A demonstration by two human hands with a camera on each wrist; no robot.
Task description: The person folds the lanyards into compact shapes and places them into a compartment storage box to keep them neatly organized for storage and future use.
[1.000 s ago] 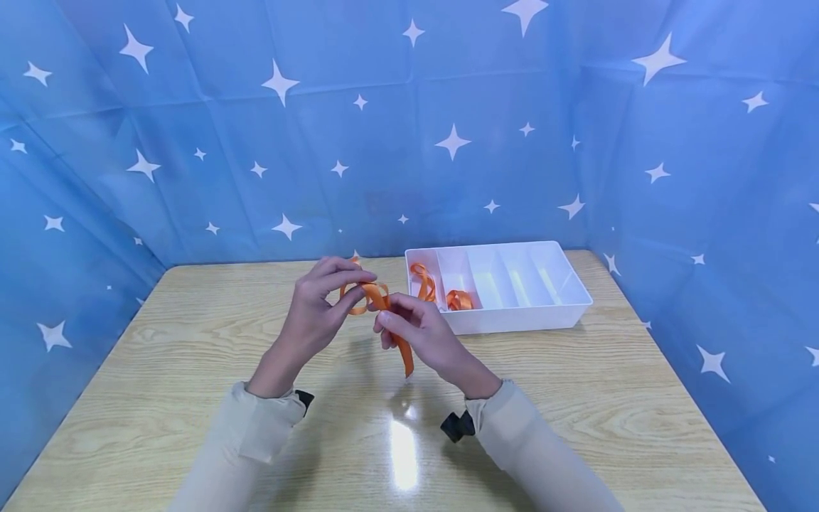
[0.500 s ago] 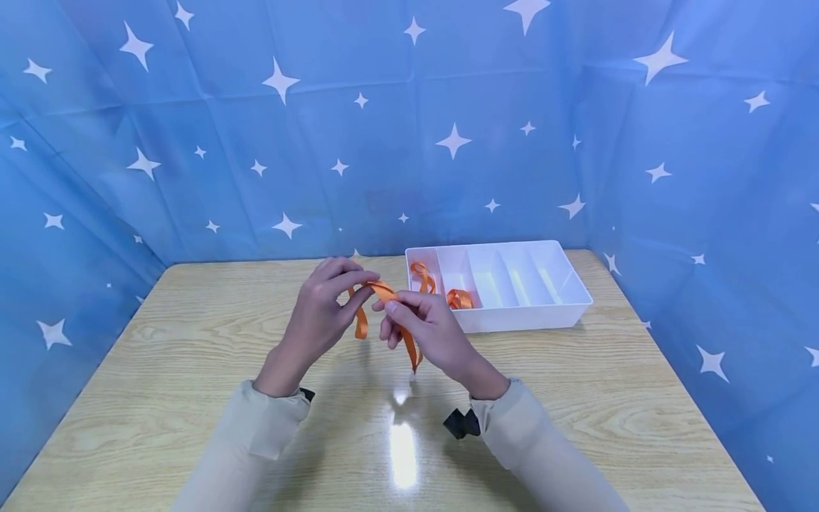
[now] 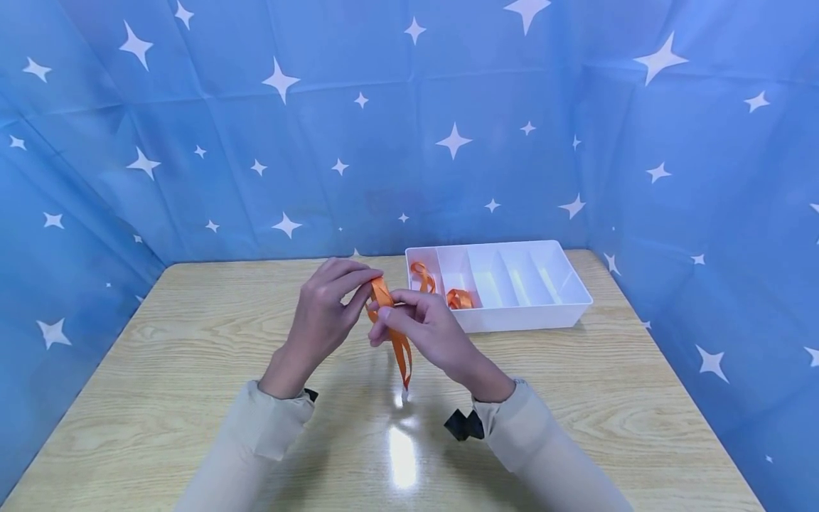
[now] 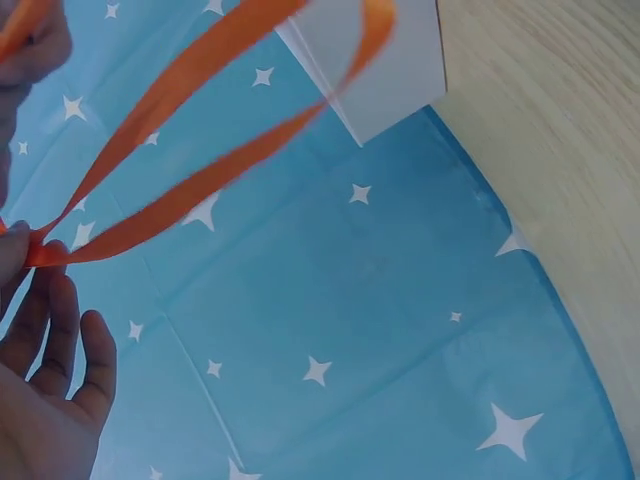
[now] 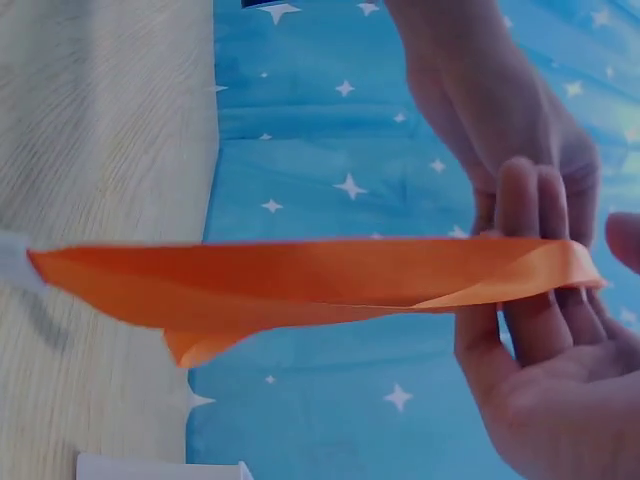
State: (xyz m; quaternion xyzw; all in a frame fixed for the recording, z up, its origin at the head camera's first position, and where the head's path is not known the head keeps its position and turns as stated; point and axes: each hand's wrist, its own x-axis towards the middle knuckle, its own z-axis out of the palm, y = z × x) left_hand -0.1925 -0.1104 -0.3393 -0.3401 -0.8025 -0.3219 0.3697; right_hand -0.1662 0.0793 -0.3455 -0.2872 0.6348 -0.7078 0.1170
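Observation:
Above the table in the head view, both hands hold an orange lanyard (image 3: pixel 399 350). Its two flat strands hang down and meet at a white end piece (image 3: pixel 404 395). With thumb and fingers the left hand (image 3: pixel 328 306) pinches the folded top. Just below that, the right hand (image 3: pixel 419 326) holds the band between thumb and fingers. From the right wrist, the lanyard (image 5: pixel 330 275) stretches lengthwise across the right hand's fingers, the left hand (image 5: pixel 510 110) beyond. In the left wrist view, a loop of lanyard (image 4: pixel 170 205) spreads out from the fingertips. The hands hide part of the band.
A white divided box (image 3: pixel 521 318) stands on the wooden table (image 3: pixel 192 370) behind and right of the hands. An orange lanyard (image 3: pixel 422 277) lies in its leftmost compartment and a coiled one (image 3: pixel 459 299) in the second. A blue star-patterned curtain (image 3: pixel 384 128) surrounds the table.
The loose loop at the left hand has gone from outside the fingers to beside the pinched fold. The hanging strands now reach lower, with the white end in view. The right hand has shifted slightly.

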